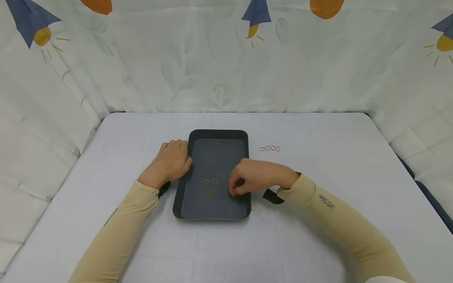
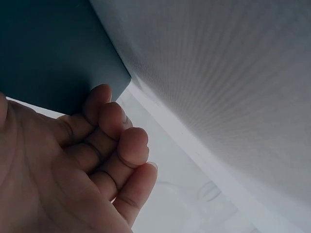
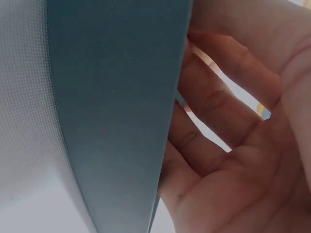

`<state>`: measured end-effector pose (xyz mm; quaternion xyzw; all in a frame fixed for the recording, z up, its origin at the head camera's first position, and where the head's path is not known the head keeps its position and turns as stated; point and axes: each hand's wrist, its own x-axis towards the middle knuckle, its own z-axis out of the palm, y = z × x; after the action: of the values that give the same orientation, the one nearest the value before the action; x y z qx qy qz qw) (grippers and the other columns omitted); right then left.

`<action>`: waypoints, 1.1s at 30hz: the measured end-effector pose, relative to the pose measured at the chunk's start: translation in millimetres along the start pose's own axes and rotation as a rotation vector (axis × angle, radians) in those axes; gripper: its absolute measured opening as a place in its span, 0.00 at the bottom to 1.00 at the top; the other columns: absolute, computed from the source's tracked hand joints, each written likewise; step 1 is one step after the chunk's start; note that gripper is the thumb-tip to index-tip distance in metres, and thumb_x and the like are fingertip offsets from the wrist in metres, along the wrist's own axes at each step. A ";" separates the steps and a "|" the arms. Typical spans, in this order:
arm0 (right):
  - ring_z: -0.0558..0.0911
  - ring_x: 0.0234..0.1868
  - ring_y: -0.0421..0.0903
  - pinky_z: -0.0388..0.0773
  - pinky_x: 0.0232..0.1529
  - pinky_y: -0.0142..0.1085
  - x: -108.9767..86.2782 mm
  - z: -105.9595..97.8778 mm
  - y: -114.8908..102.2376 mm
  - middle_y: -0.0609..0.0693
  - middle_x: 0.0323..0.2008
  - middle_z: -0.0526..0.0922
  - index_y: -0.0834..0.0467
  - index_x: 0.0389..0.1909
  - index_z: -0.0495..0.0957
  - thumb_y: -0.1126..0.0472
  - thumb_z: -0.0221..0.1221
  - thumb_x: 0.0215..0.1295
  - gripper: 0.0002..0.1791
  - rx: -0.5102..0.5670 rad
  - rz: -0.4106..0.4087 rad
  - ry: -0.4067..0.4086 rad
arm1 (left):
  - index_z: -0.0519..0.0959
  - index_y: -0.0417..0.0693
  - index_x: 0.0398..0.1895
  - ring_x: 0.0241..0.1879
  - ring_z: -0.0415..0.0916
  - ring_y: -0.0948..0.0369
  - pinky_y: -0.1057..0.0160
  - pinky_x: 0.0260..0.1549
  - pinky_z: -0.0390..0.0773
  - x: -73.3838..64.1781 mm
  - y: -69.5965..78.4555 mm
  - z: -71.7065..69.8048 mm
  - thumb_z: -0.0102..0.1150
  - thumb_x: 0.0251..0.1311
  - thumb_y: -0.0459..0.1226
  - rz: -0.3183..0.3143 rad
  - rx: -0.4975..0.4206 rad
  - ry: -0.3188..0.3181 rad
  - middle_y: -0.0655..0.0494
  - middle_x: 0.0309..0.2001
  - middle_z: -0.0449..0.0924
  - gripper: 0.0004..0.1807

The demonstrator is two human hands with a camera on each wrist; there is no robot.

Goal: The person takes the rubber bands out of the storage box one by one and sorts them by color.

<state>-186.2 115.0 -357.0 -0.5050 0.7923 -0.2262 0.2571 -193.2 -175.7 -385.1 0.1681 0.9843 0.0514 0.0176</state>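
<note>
A dark grey rectangular tray point(image 1: 212, 212) lies on the white table. My left hand point(image 1: 172, 160) grips its left rim, thumb at the edge; the left wrist view shows the curled fingers point(image 2: 131, 145) against the outer wall. Over the tray's right side, my right hand point(image 1: 253, 176) pinches a small yellow rubber band point(image 1: 233, 195) at the tray floor. Nearby inside lie three more loops: one rubber band point(image 1: 206, 182), another beside it point(image 1: 215, 181) and one below point(image 1: 210, 193). A further band point(image 1: 217, 141) sits at the far end. The right wrist view hides the pinching fingertips behind the tray wall.
Several small red rubber bands point(image 1: 273, 148) lie in a row on the table point(image 1: 318, 149), right of the tray. A patterned white curtain point(image 1: 212, 59) stands behind the table and along both sides.
</note>
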 end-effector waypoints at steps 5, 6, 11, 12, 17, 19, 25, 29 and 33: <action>0.83 0.37 0.27 0.82 0.43 0.27 -4.2 0.1 1.4 0.34 0.34 0.90 0.48 0.34 0.89 0.61 0.67 0.67 0.05 0.065 -0.022 0.049 | 0.69 0.36 0.40 0.44 0.71 0.43 0.41 0.54 0.67 0.0 0.3 -0.7 0.40 0.70 0.38 -0.001 -0.001 -0.004 0.43 0.37 0.72 0.12; 0.83 0.37 0.27 0.82 0.43 0.27 -5.1 0.3 1.7 0.34 0.34 0.90 0.47 0.34 0.89 0.61 0.66 0.67 0.05 0.080 -0.023 0.059 | 0.69 0.36 0.40 0.45 0.71 0.43 0.41 0.54 0.67 0.2 0.2 -0.7 0.40 0.70 0.38 -0.003 -0.001 -0.005 0.43 0.37 0.72 0.12; 0.85 0.36 0.29 0.83 0.42 0.28 -9.0 1.5 3.3 0.39 0.35 0.91 0.51 0.35 0.89 0.63 0.65 0.65 0.05 0.182 -0.016 0.091 | 0.68 0.37 0.40 0.44 0.71 0.43 0.41 0.55 0.67 0.7 -0.3 0.3 0.40 0.70 0.38 -0.007 0.000 -0.006 0.43 0.37 0.72 0.12; 0.86 0.36 0.30 0.83 0.42 0.28 -9.5 1.9 3.8 0.41 0.35 0.91 0.52 0.35 0.89 0.64 0.65 0.65 0.05 0.208 -0.016 0.095 | 0.68 0.37 0.40 0.44 0.71 0.43 0.40 0.54 0.67 0.6 -0.4 0.2 0.40 0.70 0.38 -0.005 -0.001 -0.003 0.43 0.36 0.72 0.12; 0.89 0.38 0.34 0.85 0.43 0.31 -11.4 4.9 6.3 0.50 0.37 0.92 0.57 0.37 0.89 0.65 0.66 0.65 0.04 0.324 -0.027 0.117 | 0.69 0.37 0.39 0.43 0.71 0.43 0.41 0.53 0.67 0.0 -0.2 -0.1 0.40 0.70 0.38 0.002 -0.003 0.002 0.43 0.36 0.72 0.12; 0.90 0.38 0.35 0.85 0.43 0.32 -12.1 5.6 6.5 0.50 0.37 0.92 0.56 0.37 0.89 0.65 0.67 0.65 0.04 0.355 -0.029 0.131 | 0.68 0.37 0.39 0.43 0.71 0.43 0.41 0.53 0.67 -0.1 0.1 -0.3 0.40 0.70 0.38 0.002 -0.003 0.001 0.43 0.36 0.72 0.11; 0.92 0.40 0.42 0.87 0.45 0.35 -15.9 6.9 8.4 0.50 0.38 0.92 0.54 0.40 0.89 0.63 0.69 0.65 0.04 0.448 -0.026 0.183 | 0.68 0.37 0.39 0.43 0.70 0.43 0.41 0.52 0.67 -0.1 0.8 -0.7 0.40 0.70 0.38 0.004 -0.002 0.007 0.43 0.36 0.71 0.11; 0.91 0.40 0.42 0.87 0.46 0.37 -19.0 5.9 9.1 0.50 0.38 0.92 0.55 0.41 0.89 0.61 0.70 0.63 0.06 0.493 -0.031 0.223 | 0.69 0.37 0.39 0.43 0.71 0.43 0.42 0.52 0.67 0.4 0.6 -0.4 0.41 0.70 0.38 0.005 0.001 0.008 0.43 0.36 0.72 0.11; 0.91 0.42 0.48 0.87 0.46 0.39 -22.3 4.3 9.9 0.50 0.39 0.92 0.55 0.42 0.89 0.61 0.71 0.63 0.07 0.551 -0.027 0.255 | 0.69 0.36 0.41 0.44 0.72 0.42 0.41 0.53 0.67 0.3 0.4 -0.5 0.41 0.70 0.38 0.007 0.003 0.006 0.42 0.37 0.73 0.13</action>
<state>-182.3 138.8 -362.4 -0.3942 0.7201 -0.4976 0.2800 -193.4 -175.2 -384.5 0.1714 0.9838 0.0507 0.0141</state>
